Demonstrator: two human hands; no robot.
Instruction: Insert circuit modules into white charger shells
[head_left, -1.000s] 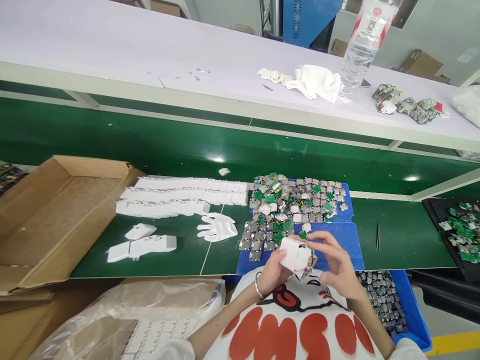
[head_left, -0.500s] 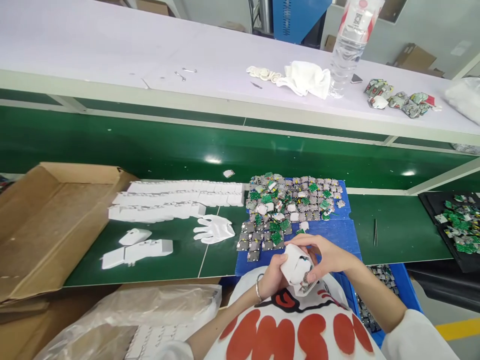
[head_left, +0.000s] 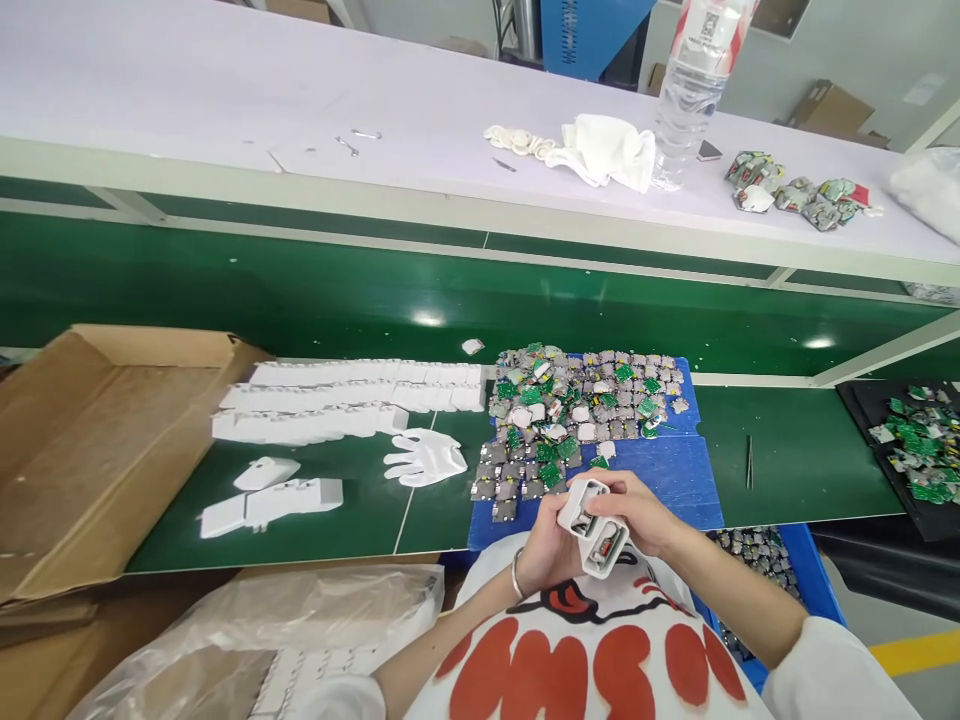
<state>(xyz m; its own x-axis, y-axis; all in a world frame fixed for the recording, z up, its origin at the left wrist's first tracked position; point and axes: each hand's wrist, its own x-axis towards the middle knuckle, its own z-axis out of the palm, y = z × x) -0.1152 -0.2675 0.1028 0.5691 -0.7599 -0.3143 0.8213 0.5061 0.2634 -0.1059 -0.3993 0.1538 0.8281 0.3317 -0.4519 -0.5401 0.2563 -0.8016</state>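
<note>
Both hands hold one white plastic charger housing close to my chest, its open side turned up so a circuit board shows inside. My left hand, with a bracelet on the wrist, cups it from below and the left. My right hand grips its right side with fingers over the top edge. Just beyond lies a blue tray piled with small green circuit boards and grey parts.
Rows of white housings and a white glove lie on the green belt. A cardboard box sits left, a plastic bag near me. Tweezers, a black tray and a water bottle are on the right.
The housing has been turned so its open side with the board faces up. My right hand moved from beside it to gripping its right side. The view shifted slightly.
</note>
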